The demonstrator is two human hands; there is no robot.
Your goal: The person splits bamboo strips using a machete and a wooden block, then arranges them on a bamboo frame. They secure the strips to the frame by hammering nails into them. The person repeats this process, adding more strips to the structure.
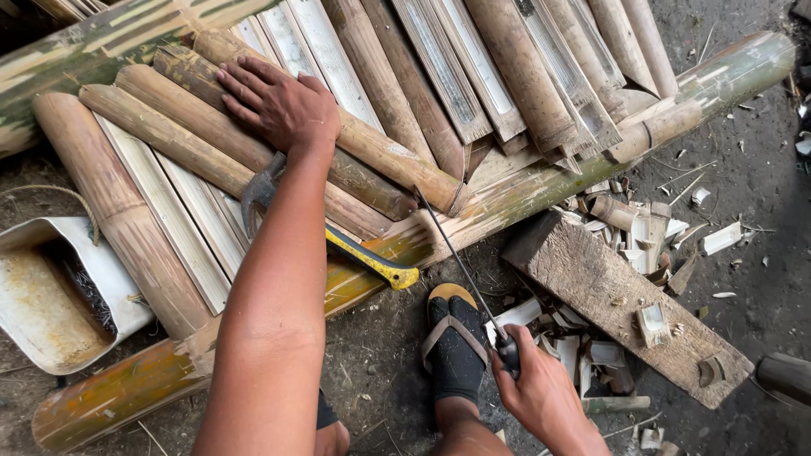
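The right hand (541,390) holds a thin dark metal rod (456,253) by its handle, with the fingers wrapped tight around it. The rod slants up from the hand, and its tip touches the end of a split bamboo piece (397,160) where that piece lies on a long green and yellow bamboo pole (515,190). The left hand (274,105) lies flat on the same row of split bamboo, fingers spread wide and holding nothing, just pressing down. Under that arm lies a hammer with a yellow handle (372,257), resting across the bamboo and the pole. Many more split bamboo pieces (498,67) lie side by side across the top of the view. A foot in a dark sandal (454,342) stands on the dirt ground, just beside the rod. To the right is a thick wooden block (621,300) with small bamboo chips (634,228) all around it. On the left sits a cut white container (51,295), dirty and rusty-looking inside, with what look like nails in it; I see no labels or signs anywhere. I think the rod could slip off the round bamboo if it is pushed hard, and poke the foot. The bamboo could also roll if the left hand lets up.
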